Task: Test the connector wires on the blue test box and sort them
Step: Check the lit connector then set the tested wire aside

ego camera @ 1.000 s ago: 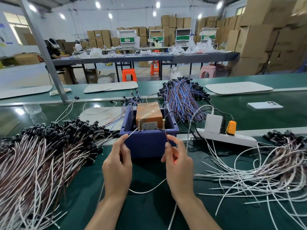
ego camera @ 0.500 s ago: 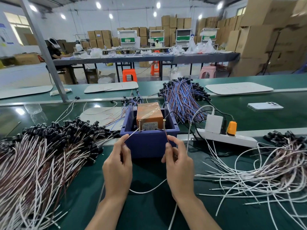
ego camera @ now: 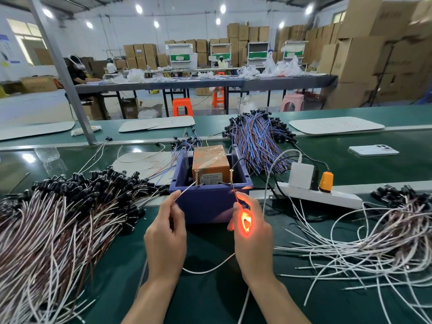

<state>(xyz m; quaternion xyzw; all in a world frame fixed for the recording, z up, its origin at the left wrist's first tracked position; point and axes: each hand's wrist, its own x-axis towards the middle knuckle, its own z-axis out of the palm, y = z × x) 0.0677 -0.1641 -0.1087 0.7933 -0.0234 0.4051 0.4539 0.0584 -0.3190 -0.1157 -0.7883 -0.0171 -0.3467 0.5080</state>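
Item: square blue plastic test box [ego camera: 211,202], centre frame, two brass screws on its near rim. My left hand [ego camera: 166,232] pinches a thin white wire end [ego camera: 187,190] against the left screw [ego camera: 196,178]; my right hand [ego camera: 251,230] pinches the glowing orange connector [ego camera: 245,220] below the right screw [ego camera: 231,176].

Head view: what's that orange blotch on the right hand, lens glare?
Head view: no lens flare; an orange glow sits inside the right hand, tinting the blue test box beside it. Edges bow with wide-angle distortion; top right corner blurs.
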